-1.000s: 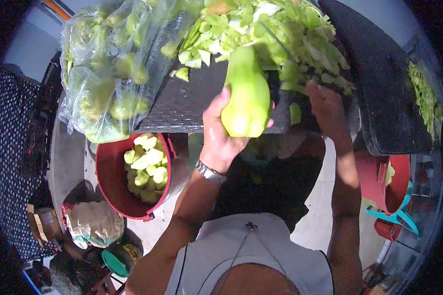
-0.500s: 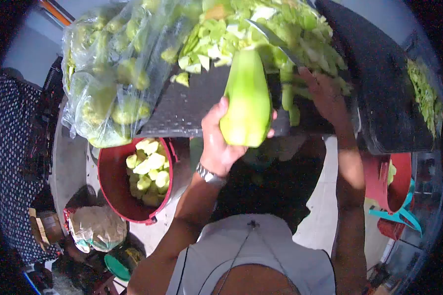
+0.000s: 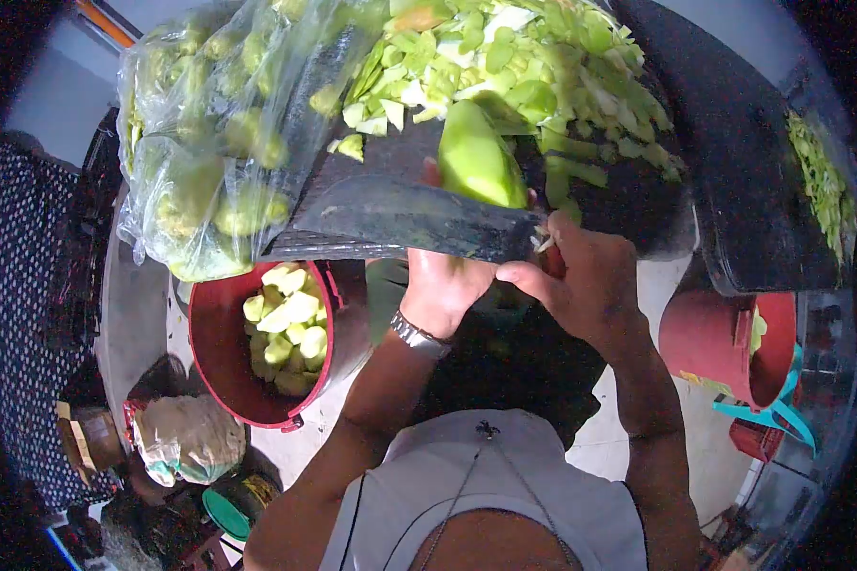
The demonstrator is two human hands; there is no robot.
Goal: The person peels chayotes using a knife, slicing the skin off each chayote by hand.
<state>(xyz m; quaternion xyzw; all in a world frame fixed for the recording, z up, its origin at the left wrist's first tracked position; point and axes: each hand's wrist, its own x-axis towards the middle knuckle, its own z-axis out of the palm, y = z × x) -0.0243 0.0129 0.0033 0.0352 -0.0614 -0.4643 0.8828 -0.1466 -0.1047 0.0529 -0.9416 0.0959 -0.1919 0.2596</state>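
My left hand (image 3: 445, 285) holds a peeled pale green fruit (image 3: 478, 157), its fingers partly hidden behind a broad dark knife blade (image 3: 400, 214). The knife lies crosswise over the fruit's near end, its tip pointing left. Its handle end is in my right hand (image 3: 586, 281), whose fingers are wrapped round it. Beyond the fruit, a heap of green peelings (image 3: 543, 67) covers the far part of the dark work surface (image 3: 338, 205).
A clear plastic bag of green fruits (image 3: 205, 143) is at the upper left. Below it stands a red bucket (image 3: 205, 333) with pale cut pieces (image 3: 290, 319). Another red bucket (image 3: 705, 333) is at the right, under a dark board (image 3: 752, 190).
My right hand has come in from the right with the knife, whose blade now crosses the fruit's near end. The fruit has tilted and sits slightly farther away.
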